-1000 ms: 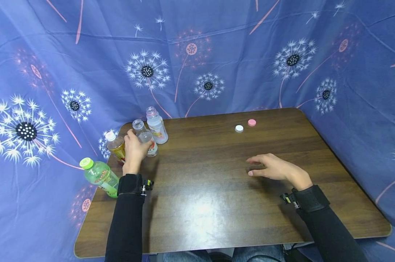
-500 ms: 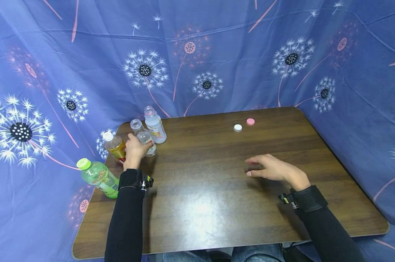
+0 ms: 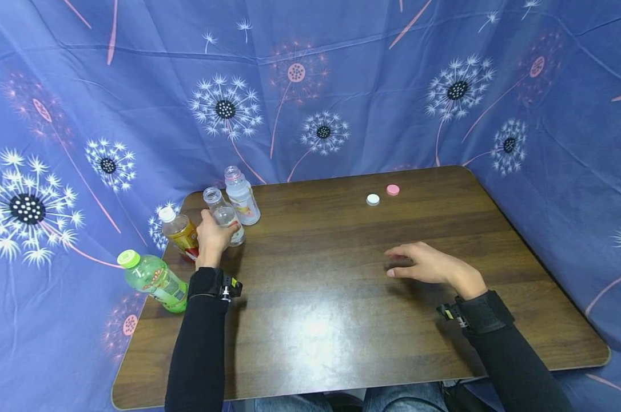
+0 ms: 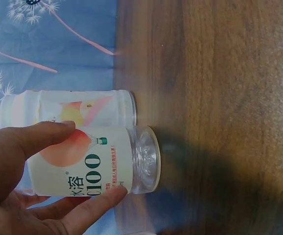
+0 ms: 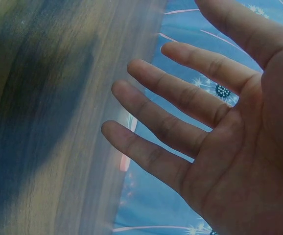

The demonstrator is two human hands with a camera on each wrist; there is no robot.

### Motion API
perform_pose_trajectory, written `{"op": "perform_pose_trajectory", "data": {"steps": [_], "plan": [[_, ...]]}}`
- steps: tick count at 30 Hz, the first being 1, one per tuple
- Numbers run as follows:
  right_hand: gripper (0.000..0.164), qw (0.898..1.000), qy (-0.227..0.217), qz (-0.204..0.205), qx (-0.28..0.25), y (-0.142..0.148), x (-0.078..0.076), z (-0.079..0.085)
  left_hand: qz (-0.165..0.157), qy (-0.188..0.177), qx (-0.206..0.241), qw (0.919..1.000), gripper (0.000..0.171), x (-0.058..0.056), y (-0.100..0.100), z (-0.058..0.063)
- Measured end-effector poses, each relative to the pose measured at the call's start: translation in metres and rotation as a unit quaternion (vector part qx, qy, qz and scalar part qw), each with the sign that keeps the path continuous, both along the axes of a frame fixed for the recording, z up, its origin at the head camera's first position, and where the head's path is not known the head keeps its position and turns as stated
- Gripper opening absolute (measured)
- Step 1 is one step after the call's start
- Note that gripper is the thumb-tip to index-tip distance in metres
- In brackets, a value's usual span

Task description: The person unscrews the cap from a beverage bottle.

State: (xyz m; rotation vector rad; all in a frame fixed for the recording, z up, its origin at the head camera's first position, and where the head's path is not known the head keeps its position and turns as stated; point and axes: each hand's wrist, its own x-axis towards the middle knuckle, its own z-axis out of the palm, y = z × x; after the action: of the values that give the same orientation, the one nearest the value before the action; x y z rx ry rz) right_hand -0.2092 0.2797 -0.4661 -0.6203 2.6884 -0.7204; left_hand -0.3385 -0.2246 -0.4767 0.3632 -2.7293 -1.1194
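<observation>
At the table's left side my left hand [image 3: 214, 237] grips a clear, uncapped bottle [image 3: 222, 213]. The left wrist view shows the thumb across its white "C100" label [image 4: 78, 164] and the fingers round the other side; the bottle stands upright on its base. Right behind it is a whitish uncapped bottle [image 3: 245, 205] with a fruit picture. My right hand [image 3: 434, 264] hovers over the right half of the table and holds nothing. Its fingers are spread and nearly straight in the right wrist view. Beyond it lie a white cap [image 3: 373, 199] and a pink cap [image 3: 393, 190].
Left of my left hand stands a capped bottle of amber drink [image 3: 183, 236]. A green bottle [image 3: 158, 283] with a lime cap is nearer, beside the left forearm. Blue dandelion-print cloth [image 3: 300, 114] hangs round the back and sides of the wooden table [image 3: 310, 274].
The head view has shifted slightly, so everything sits a little further left in it. Both hands keep their places, the left still holding the clear bottle.
</observation>
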Motion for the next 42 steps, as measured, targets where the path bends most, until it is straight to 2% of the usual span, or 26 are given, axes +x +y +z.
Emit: {"op": "perform_pose_trajectory", "data": {"steps": [9, 14, 21, 30, 36, 42], "plan": [[0.064, 1.000, 0.007, -0.001, 0.001, 0.000, -0.003, 0.003, -0.020, -0.009, -0.001, 0.9998, 0.079, 0.005, 0.000, 0.008], [0.064, 1.000, 0.005, -0.007, 0.003, 0.000, -0.001, 0.004, -0.040, -0.010, -0.014, 0.9990, 0.079, 0.015, 0.002, 0.013], [0.063, 1.000, 0.008, -0.007, -0.007, -0.001, 0.000, 0.005, -0.098, -0.001, -0.034, 0.9946, 0.074, 0.033, 0.019, 0.019], [0.064, 1.000, 0.008, -0.007, -0.006, -0.004, 0.000, 0.008, -0.190, 0.001, -0.020, 0.9815, 0.072, 0.053, 0.057, 0.024], [0.065, 1.000, 0.010, -0.007, -0.004, -0.006, -0.001, 0.008, -0.235, 0.008, -0.024, 0.9718, 0.066, 0.061, 0.086, 0.018], [0.066, 1.000, 0.006, -0.007, -0.005, -0.007, -0.001, 0.009, -0.288, 0.013, 0.012, 0.9573, 0.069, 0.072, 0.113, 0.015]]}}
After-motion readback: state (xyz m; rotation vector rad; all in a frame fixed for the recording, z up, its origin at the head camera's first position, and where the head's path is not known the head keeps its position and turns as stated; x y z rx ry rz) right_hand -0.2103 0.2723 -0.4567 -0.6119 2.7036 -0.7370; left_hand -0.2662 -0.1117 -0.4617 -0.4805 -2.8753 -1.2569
